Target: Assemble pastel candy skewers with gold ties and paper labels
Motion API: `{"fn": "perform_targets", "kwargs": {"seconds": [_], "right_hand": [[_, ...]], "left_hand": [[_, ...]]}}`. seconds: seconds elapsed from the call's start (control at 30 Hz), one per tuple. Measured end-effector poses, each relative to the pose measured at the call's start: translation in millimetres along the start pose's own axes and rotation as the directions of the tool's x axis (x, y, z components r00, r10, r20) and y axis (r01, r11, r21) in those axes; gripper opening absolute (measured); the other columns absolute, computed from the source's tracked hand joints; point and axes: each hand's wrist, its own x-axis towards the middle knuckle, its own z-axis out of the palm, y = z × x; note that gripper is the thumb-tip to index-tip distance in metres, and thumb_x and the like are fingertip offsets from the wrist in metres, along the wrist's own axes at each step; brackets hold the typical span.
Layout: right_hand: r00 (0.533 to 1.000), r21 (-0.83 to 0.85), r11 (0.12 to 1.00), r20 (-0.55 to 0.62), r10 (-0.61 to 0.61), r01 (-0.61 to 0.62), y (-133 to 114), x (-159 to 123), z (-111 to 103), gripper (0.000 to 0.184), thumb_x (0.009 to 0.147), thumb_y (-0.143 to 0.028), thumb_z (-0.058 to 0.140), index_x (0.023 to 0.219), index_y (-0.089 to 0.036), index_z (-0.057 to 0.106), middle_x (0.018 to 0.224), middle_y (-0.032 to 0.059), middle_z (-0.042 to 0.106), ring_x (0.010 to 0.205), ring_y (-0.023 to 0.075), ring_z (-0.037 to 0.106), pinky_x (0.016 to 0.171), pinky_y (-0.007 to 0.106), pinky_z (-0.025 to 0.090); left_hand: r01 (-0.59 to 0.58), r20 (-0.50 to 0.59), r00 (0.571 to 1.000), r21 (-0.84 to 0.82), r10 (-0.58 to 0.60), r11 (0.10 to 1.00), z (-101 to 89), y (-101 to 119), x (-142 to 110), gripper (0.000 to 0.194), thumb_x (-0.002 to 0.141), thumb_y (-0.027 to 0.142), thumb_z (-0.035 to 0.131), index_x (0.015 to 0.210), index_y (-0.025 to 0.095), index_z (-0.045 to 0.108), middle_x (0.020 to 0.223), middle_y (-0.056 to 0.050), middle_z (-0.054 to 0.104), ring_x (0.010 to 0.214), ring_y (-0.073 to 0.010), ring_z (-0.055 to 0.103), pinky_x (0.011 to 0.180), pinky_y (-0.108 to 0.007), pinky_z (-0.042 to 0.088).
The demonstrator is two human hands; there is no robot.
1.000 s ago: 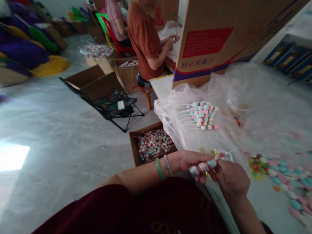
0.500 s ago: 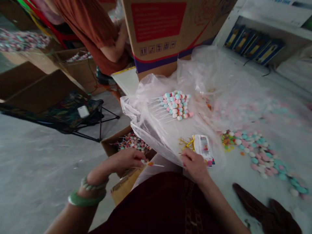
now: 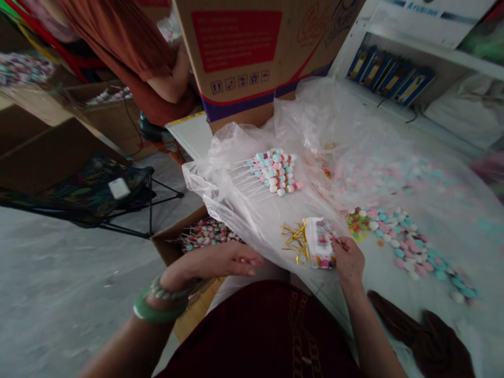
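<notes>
My left hand [image 3: 220, 260] hovers in front of my lap, beside the box of wrapped candy sticks [image 3: 208, 233]. Its fingers reach out to the right with nothing visible in them. At the right edge of a stack of small printed plastic bags [image 3: 318, 244], my right hand [image 3: 350, 260] pinches a bag between thumb and fingers. Gold twist ties [image 3: 294, 241] lie loose against the stack's left side. Behind them, on plastic sheeting, skewers of pink, white and blue marshmallow candies [image 3: 275, 170] are piled with their sticks pointing left.
Loose candies [image 3: 413, 241] spread across the table's right side, near a dark brown cloth [image 3: 425, 331]. A large carton [image 3: 240, 58] stands at the back. Clear plastic sheeting [image 3: 315, 110] covers much of the table. A folding chair [image 3: 86, 194] and a person in a rust-coloured top [image 3: 122, 52] are at left.
The wrapped candy stick has left my left hand, whose fingers have straightened. My right hand has moved right, from the gold ties to the bags' edge. The view has shifted slightly.
</notes>
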Motion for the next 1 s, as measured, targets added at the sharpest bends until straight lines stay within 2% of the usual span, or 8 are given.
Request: {"fn": "perform_targets", "kwargs": {"seconds": [0.03,0.1,0.23,0.43,0.6,0.73,0.87,1.0], "right_hand": [[1.000,0.044,0.999,-0.004,-0.018,0.018,0.7,-0.1,-1.6,0.030,0.073,-0.042,0.054,0.083,-0.017,0.066,0.070,0.0024,0.063,0.067,0.0190,0.055,0.065,0.030,0.040],[0.997,0.118,0.991,-0.050,-0.065,0.070,1.9,-0.1,-5.4,0.027,0.071,-0.042,0.056,0.077,-0.017,0.066,0.074,0.0030,0.064,0.073,0.0194,0.056,0.069,0.030,0.041],[0.992,0.388,0.921,-0.126,0.025,0.027,-3.8,-1.2,-11.4,0.026,0.063,-0.037,0.066,0.080,-0.018,0.063,0.073,0.0010,0.062,0.072,0.0180,0.056,0.066,0.030,0.044],[0.933,0.699,0.645,0.356,0.061,-0.309,-51.3,-23.9,0.2,0.037,0.059,-0.031,0.073,0.090,-0.022,0.055,0.063,-0.0048,0.063,0.051,0.0132,0.054,0.051,0.026,0.044],[0.871,0.677,0.683,0.476,-0.124,-0.273,-90.2,-40.5,24.9,0.025,0.064,-0.033,0.072,0.078,-0.021,0.055,0.067,-0.0034,0.064,0.058,0.0131,0.056,0.056,0.025,0.044],[0.806,0.603,0.751,0.568,-0.167,-0.269,-110.6,-38.9,44.3,0.020,0.065,-0.032,0.069,0.067,-0.019,0.055,0.058,-0.0056,0.057,0.052,0.0103,0.048,0.051,0.023,0.037],[0.751,0.493,0.868,0.593,-0.291,-0.053,-127.6,-30.0,63.9,0.018,0.064,-0.031,0.067,0.060,-0.018,0.055,0.055,-0.0062,0.054,0.053,0.0103,0.047,0.053,0.022,0.036],[0.683,0.330,0.938,0.662,-0.309,0.105,-142.5,-7.8,87.7,0.023,0.078,-0.041,0.053,0.071,-0.020,0.058,0.053,-0.0055,0.053,0.047,0.0114,0.046,0.049,0.023,0.035]], "left_hand": [[-0.049,0.199,0.979,0.021,0.043,0.999,9.4,10.3,9.0,0.026,0.069,0.029,0.071,0.092,0.018,0.072,0.085,-0.001,0.070,0.079,-0.0142,0.059,0.073,-0.020,0.043],[-0.059,0.284,0.955,-0.080,0.079,0.995,27.6,19.7,32.4,0.027,0.075,0.036,0.065,0.093,0.017,0.071,0.084,-0.003,0.067,0.073,-0.0134,0.059,0.070,-0.022,0.044],[-0.096,0.120,0.985,-0.215,0.124,0.972,63.2,8.4,83.8,0.027,0.073,0.038,0.065,0.086,0.015,0.068,0.070,0.000,0.059,0.056,-0.0080,0.049,0.055,-0.020,0.039],[-0.092,-0.007,0.995,-0.430,0.099,0.898,92.6,-1.1,111.8,0.037,0.069,0.046,0.067,0.086,0.014,0.064,0.072,0.000,0.060,0.057,-0.0075,0.049,0.054,-0.020,0.035],[-0.094,-0.156,0.988,-0.584,0.003,0.806,75.9,-5.4,104.7,0.034,0.060,0.040,0.076,0.066,0.013,0.057,0.055,0.004,0.051,0.048,-0.0064,0.043,0.049,-0.021,0.031],[-0.204,-0.203,0.977,-0.772,0.071,0.602,59.2,-15.5,94.6,0.033,0.057,0.031,0.079,0.080,0.013,0.062,0.068,0.000,0.058,0.060,-0.0097,0.053,0.058,-0.022,0.040],[-0.224,-0.221,0.973,-0.848,0.065,0.480,45.7,-26.0,87.1,0.036,0.061,0.034,0.077,0.087,0.012,0.065,0.078,-0.004,0.063,0.067,-0.0144,0.058,0.063,-0.028,0.046],[-0.418,-0.574,0.814,-0.684,-0.088,0.598,22.7,-33.8,79.5,0.023,0.068,0.032,0.071,0.072,0.011,0.065,0.064,-0.001,0.062,0.055,-0.0093,0.052,0.056,-0.022,0.042]]}}
